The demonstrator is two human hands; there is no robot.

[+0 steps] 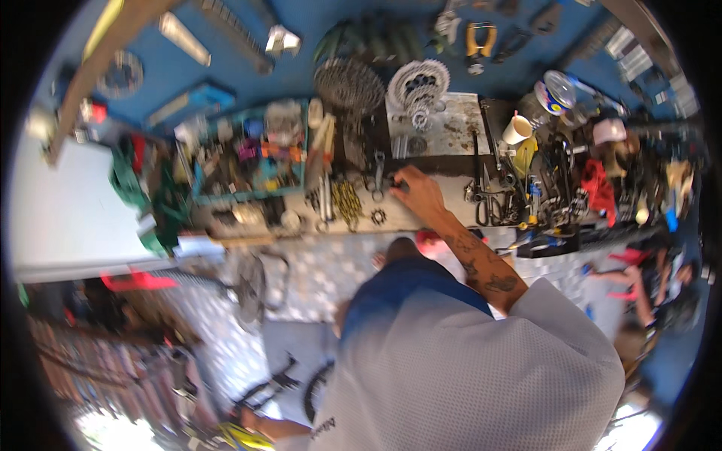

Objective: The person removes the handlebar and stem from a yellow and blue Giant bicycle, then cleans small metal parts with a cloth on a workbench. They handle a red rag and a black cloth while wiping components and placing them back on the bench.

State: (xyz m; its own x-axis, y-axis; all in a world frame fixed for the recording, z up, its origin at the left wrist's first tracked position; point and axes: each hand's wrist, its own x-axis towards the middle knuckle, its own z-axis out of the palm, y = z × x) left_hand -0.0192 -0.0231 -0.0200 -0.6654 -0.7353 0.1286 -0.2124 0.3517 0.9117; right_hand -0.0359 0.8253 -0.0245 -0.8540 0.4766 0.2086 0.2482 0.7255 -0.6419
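My right hand (419,194) reaches over the wooden workbench (440,214), fingers closed at the tips around a small dark piece that I cannot make out. Just left of it lies a metal spanner (378,169), with a small dark sprocket (378,216) nearer the bench's front edge. A gold-coloured chain (347,203) is bunched farther left. Low on the left, my left hand (252,421) is beside a yellow bicycle part (244,437); its fingers are too small and blurred to read. The bicycle wheel (316,391) is partly hidden by my body.
A teal crate (307,154) of mixed parts stands on the bench's left. Behind are a dark cassette (348,84), silver chainrings (419,83) and a stained metal tray (470,124). To the right are a paper cup (517,130), scissors (489,210) and crowded tools. Pliers (480,45) hang on the blue wall.
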